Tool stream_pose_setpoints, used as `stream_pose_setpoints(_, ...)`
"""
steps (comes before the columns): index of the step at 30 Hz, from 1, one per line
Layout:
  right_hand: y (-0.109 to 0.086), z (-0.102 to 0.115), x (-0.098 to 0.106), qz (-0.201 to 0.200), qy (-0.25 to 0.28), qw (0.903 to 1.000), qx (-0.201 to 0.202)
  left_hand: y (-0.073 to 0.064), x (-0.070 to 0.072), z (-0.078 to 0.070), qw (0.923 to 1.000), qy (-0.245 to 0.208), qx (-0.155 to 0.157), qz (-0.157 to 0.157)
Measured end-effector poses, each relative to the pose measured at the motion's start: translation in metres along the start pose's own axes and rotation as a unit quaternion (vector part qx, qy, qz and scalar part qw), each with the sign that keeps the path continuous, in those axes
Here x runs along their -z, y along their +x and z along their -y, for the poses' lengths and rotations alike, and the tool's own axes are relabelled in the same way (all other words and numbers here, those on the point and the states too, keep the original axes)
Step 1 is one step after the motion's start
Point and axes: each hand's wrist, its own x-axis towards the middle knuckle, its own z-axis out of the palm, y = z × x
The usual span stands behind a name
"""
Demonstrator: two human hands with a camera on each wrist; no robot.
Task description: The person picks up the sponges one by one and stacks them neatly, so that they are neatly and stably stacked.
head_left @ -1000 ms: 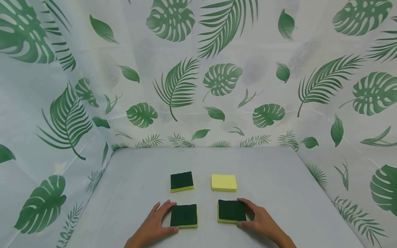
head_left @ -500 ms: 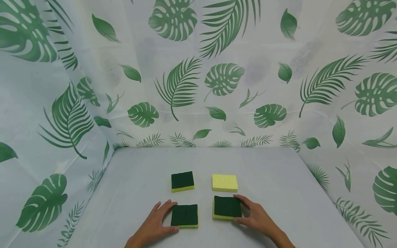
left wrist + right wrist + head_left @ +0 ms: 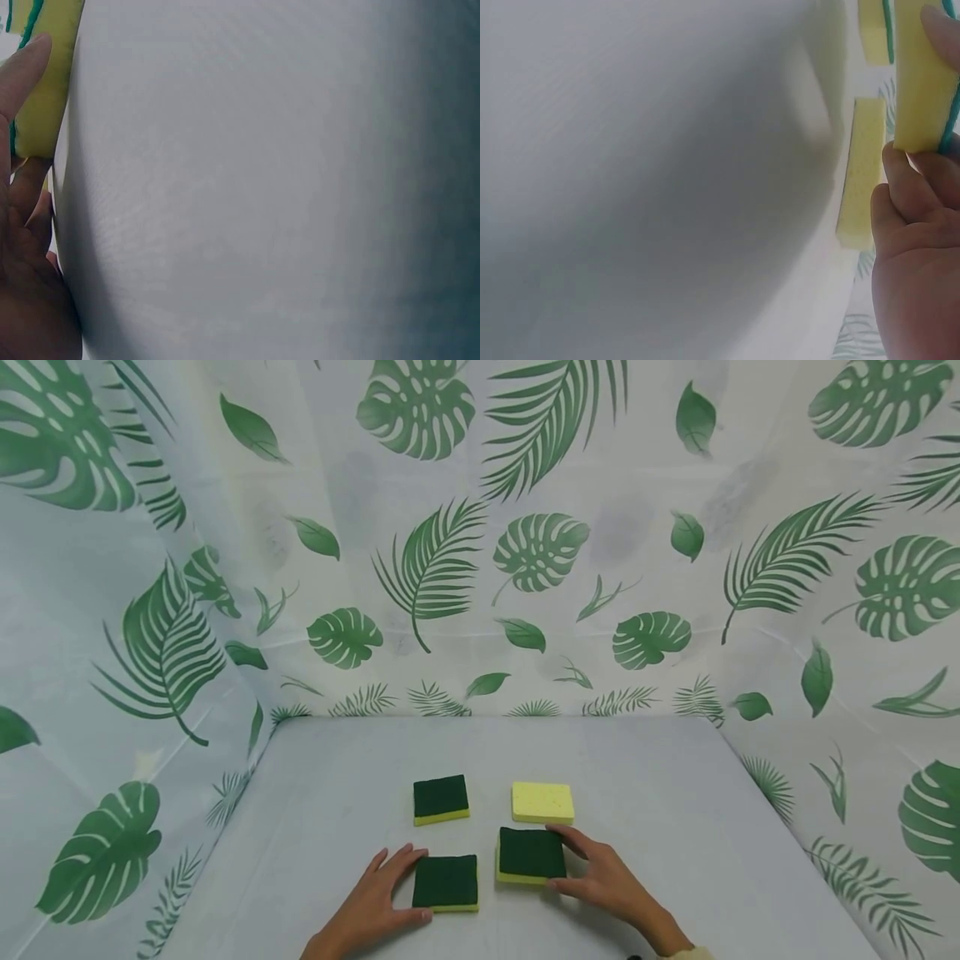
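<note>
My right hand (image 3: 596,872) grips a green-and-yellow sponge (image 3: 531,853) between thumb and fingers, dark green side up. In the right wrist view this held sponge (image 3: 919,90) appears lifted off the table, thumb on its near side. On the left, my left hand (image 3: 375,897) holds the left edge of a second dark green-topped sponge (image 3: 446,881), which lies on the table. The left wrist view has the thumb against the yellow side of that sponge (image 3: 49,90). A small gap separates the two held sponges.
Behind them lie another green-topped sponge (image 3: 440,798) on the left and a sponge with its yellow side up (image 3: 542,802) on the right. The white table (image 3: 315,827) ends at a leaf-printed curtain (image 3: 480,660) at the back and sides.
My right hand has carried its sponge leftward and slightly away from me, from beside the other front sponge to just before the yellow one. The left hand and its sponge stay put.
</note>
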Motion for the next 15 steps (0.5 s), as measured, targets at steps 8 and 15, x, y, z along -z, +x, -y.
stream_pose_setpoints(8, 0.007, 0.010, -0.009, 0.005, 0.020, 0.9995, 0.023, 0.001, -0.001, 0.003, 1.0000, 0.005, -0.002, -0.007)
stream_pose_setpoints(15, 0.015, 0.017, -0.017, 0.023, 0.025, 0.9990, 0.031, 0.000, -0.001, 0.004, 0.9999, 0.003, 0.005, -0.009)
